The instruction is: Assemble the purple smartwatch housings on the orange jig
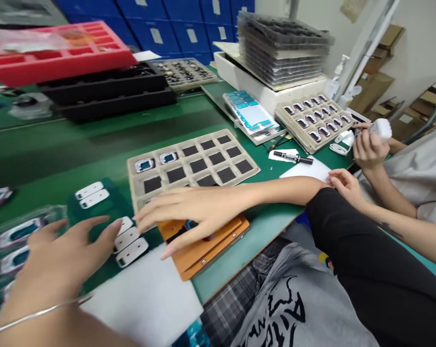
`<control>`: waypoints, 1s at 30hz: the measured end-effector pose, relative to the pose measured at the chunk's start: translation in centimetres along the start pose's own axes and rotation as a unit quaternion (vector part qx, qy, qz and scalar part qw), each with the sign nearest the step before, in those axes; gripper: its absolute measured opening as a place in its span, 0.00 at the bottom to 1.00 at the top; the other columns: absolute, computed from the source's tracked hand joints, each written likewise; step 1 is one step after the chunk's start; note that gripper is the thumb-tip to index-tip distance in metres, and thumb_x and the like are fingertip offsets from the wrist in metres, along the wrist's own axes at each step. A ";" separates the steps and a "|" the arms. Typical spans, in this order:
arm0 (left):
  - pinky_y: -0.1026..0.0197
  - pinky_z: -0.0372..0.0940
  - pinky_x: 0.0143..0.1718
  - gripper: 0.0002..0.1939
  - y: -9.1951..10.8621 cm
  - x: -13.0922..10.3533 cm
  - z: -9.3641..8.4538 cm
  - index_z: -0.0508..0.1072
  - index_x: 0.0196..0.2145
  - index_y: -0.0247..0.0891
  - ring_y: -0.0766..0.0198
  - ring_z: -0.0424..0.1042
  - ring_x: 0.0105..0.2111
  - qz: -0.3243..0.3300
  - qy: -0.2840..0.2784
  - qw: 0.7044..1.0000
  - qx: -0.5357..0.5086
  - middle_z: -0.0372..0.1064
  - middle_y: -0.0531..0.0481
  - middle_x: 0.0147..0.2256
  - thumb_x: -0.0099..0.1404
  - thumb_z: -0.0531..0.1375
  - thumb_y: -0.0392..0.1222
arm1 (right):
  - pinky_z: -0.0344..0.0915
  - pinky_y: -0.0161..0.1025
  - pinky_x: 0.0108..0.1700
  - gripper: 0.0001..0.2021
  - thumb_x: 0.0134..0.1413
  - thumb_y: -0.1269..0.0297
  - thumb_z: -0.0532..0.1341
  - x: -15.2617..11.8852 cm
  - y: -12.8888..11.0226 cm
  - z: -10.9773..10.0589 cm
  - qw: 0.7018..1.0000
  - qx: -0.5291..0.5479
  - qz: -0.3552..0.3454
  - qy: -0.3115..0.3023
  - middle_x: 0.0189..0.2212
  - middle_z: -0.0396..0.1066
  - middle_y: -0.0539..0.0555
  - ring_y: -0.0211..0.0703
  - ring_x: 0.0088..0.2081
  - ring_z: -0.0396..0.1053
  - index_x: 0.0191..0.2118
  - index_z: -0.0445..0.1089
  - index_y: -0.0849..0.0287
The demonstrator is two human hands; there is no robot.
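My right hand (189, 209) reaches in from the right and lies flat, fingers spread, on an orange fixture plate (218, 243) at the table's front edge. A small dark part with a blue edge (189, 225) shows under the fingers. My left hand (64, 248), a thin bangle on its wrist, hovers with fingers apart and holds nothing. Its fingertips are close to several white flat pieces (131, 243) on the green mat. Just behind both hands lies a beige compartment tray (252, 171), with two framed parts (156, 161) in its far-left cells and dark squares in the others.
A white sheet (145, 299) lies at the front. Stacked red (59, 53) and black trays (105, 91) stand at the back left, clear tray stacks (283, 48) at the back right. A co-worker's hands (370, 147) hold a white item at the right, beside a filled tray (317, 120) and a marker (293, 157).
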State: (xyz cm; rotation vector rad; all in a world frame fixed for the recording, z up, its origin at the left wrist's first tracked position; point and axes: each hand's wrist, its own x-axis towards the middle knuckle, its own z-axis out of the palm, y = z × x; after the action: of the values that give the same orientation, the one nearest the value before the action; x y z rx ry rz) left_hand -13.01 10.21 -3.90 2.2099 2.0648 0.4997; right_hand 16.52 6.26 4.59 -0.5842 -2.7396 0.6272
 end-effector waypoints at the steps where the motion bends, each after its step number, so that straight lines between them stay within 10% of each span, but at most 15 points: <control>1: 0.33 0.69 0.50 0.24 -0.1 0.3 0.2 0.75 0.30 0.46 0.30 0.69 0.55 -0.024 0.018 1.000 -0.006 0.65 0.44 0.26 0.59 0.53 0.66 | 0.61 0.34 0.65 0.22 0.55 0.48 0.69 -0.3 -0.2 -0.8 1.000 -0.025 0.015 0.002 0.56 0.72 0.43 0.42 0.62 0.66 0.52 0.73 0.52; 7: 0.49 0.60 0.27 0.23 5.6 -0.7 -2.0 0.74 0.24 0.44 0.50 0.66 0.24 -0.004 0.154 0.985 -0.079 0.69 0.46 0.24 0.49 0.53 0.65 | 0.65 0.43 0.43 0.14 0.56 0.65 0.72 -2.5 -2.2 -2.5 0.988 -0.106 0.083 -0.075 0.42 0.75 0.56 0.52 0.49 0.67 0.41 0.68 0.61; 13: 0.54 0.70 0.39 0.22 9.3 -1.9 -2.3 0.82 0.41 0.41 0.52 0.77 0.41 0.143 0.285 0.897 -0.305 0.79 0.45 0.40 0.68 0.57 0.60 | 0.60 0.38 0.40 0.15 0.53 0.69 0.72 -2.2 -0.4 -3.0 0.994 0.103 0.047 -0.005 0.37 0.71 0.52 0.43 0.40 0.66 0.38 0.65 0.59; 18: 0.59 0.73 0.51 0.39 10.3 -2.6 -1.8 0.70 0.62 0.46 0.53 0.71 0.58 0.375 0.212 0.765 -0.478 0.70 0.44 0.59 0.61 0.65 0.70 | 0.64 0.31 0.36 0.17 0.55 0.57 0.72 -1.4 1.1 -2.8 0.825 0.547 0.067 0.122 0.37 0.72 0.49 0.36 0.37 0.69 0.42 0.67 0.57; 23: 0.56 0.73 0.54 0.44 11.8 -3.0 -1.6 0.64 0.66 0.51 0.52 0.72 0.58 0.382 0.231 0.783 -0.433 0.70 0.44 0.58 0.56 0.72 0.61 | 0.69 0.32 0.37 0.19 0.54 0.55 0.73 -0.9 0.4 -1.1 0.718 0.680 0.115 0.094 0.37 0.74 0.51 0.37 0.36 0.72 0.44 0.68 0.57; 26: 0.55 0.73 0.55 0.40 12.2 -3.3 -1.6 0.67 0.64 0.52 0.54 0.73 0.57 0.367 0.243 0.787 -0.433 0.73 0.46 0.56 0.57 0.72 0.60 | 0.71 0.34 0.39 0.19 0.55 0.51 0.72 -0.7 0.4 -0.3 0.734 0.661 0.120 0.097 0.38 0.74 0.51 0.38 0.38 0.72 0.42 0.68 0.56; 30: 0.50 0.70 0.60 0.40 12.2 -3.6 -1.7 0.68 0.64 0.54 0.52 0.73 0.57 0.353 0.235 0.797 -0.429 0.74 0.46 0.57 0.56 0.72 0.60 | 0.68 0.35 0.38 0.12 0.56 0.57 0.72 -0.8 1.1 0.0 0.862 0.406 0.013 0.303 0.36 0.72 0.49 0.36 0.36 0.69 0.39 0.71 0.56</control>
State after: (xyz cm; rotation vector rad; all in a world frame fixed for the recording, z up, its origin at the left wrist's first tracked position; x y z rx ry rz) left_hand -1.98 5.24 0.39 2.2083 0.6449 1.7551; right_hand 17.54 6.81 3.94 -0.4799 -1.6669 1.2448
